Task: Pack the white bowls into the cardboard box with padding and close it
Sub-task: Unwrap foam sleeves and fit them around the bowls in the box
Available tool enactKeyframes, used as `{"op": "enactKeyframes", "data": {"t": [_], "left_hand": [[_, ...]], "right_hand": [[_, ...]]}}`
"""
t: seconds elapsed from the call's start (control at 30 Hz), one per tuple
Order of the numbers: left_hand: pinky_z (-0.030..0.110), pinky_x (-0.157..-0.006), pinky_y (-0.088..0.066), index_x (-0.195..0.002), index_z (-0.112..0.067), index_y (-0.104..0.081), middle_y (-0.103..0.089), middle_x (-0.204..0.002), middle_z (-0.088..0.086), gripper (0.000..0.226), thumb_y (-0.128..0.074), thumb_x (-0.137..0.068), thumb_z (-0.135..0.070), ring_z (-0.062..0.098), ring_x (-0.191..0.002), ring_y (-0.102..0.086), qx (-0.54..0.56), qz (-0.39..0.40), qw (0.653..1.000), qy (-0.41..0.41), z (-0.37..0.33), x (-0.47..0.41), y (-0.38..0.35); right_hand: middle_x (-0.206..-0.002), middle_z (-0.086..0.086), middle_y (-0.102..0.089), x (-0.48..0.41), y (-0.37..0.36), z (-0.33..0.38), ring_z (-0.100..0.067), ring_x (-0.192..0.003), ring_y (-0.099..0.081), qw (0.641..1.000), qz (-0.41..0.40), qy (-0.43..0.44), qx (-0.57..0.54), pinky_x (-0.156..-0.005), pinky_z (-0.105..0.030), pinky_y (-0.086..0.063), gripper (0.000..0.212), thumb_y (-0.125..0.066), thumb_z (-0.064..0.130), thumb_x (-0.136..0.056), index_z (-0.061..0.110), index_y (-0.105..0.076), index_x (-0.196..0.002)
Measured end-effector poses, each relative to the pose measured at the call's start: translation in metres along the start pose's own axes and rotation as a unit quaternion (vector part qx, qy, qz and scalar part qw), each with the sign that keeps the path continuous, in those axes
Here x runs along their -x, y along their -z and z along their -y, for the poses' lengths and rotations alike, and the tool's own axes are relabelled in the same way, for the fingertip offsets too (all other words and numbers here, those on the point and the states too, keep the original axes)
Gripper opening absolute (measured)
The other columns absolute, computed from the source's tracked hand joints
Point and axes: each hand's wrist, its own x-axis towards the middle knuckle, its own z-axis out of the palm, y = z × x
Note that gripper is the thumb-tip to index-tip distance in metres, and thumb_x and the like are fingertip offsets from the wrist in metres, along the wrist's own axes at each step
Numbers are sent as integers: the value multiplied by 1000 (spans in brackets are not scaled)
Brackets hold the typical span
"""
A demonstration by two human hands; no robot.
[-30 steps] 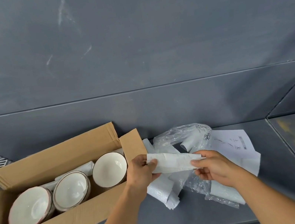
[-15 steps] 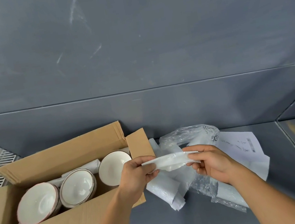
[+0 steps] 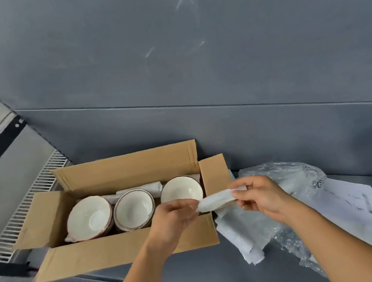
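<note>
An open cardboard box (image 3: 124, 248) sits on the grey shelf with its flaps spread. Inside stand three white bowls with dark rims: left bowl (image 3: 89, 218), middle bowl (image 3: 133, 208) and right bowl (image 3: 179, 190). White rolled padding (image 3: 138, 188) lies behind them. My left hand (image 3: 173, 219) and my right hand (image 3: 262, 195) each pinch one end of a folded white foam sheet (image 3: 216, 201), held over the box's right end, near the right bowl.
To the right of the box lie more white foam sheets (image 3: 240, 237), crumpled clear plastic wrap (image 3: 292, 179) and a printed paper sheet (image 3: 353, 206). A grey wall rises behind. A white ventilation grille (image 3: 29, 199) runs at the left. The shelf's front edge is close to me.
Both hands carried the foam sheet leftward from above the padding pile to the box's right end. The camera view swung, so the box now sits nearer the centre.
</note>
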Motion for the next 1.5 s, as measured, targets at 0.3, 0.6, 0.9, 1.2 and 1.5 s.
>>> {"op": "enactKeyframes", "data": {"t": [0.3,0.6,0.9,1.2,1.5], "left_hand": [[40,-88,-58,-95,-25,-75,-72,-97,-3,24,-77,-75,-13,19,-88,-71,-167,-176,969,-50,-2,18,83],[22,-72,-54,-108,-25,-72,-68,-95,-15,23,-71,-85,-22,5,-86,-65,-241,-282,926,-77,-10,34,162],[36,-87,-57,-110,-23,-71,-68,-105,-8,24,-71,-86,-21,10,-92,-66,-197,-404,891,-62,-27,34,226],[18,-66,-51,-111,-26,-69,-70,-98,-6,20,-65,-91,-28,4,-80,-64,-201,-474,856,-43,-29,17,255],[36,-75,-55,-109,-27,-69,-69,-100,-5,18,-58,-95,-31,14,-89,-63,-245,-530,812,1,-29,-4,253]], "right_hand": [[-84,-14,-71,-43,-105,17,-16,-70,-67,983,37,59,169,-70,-28,-59,19,-66,0,-88,12,-69,-103],[-89,-6,-72,-87,-214,24,-19,-80,-70,958,70,104,259,-76,-33,-61,18,-66,9,-89,22,-67,-101],[-88,6,-67,-118,-312,41,-13,-84,-66,923,106,157,335,-70,-24,-56,18,-66,11,-90,28,-64,-95],[-90,11,-61,-155,-367,46,-4,-83,-56,882,140,207,399,-63,-15,-44,11,-64,16,-92,25,-62,-99],[-94,2,-65,-188,-391,38,-12,-89,-58,870,155,227,410,-61,-10,-39,14,-63,13,-91,14,-68,-105]]}}
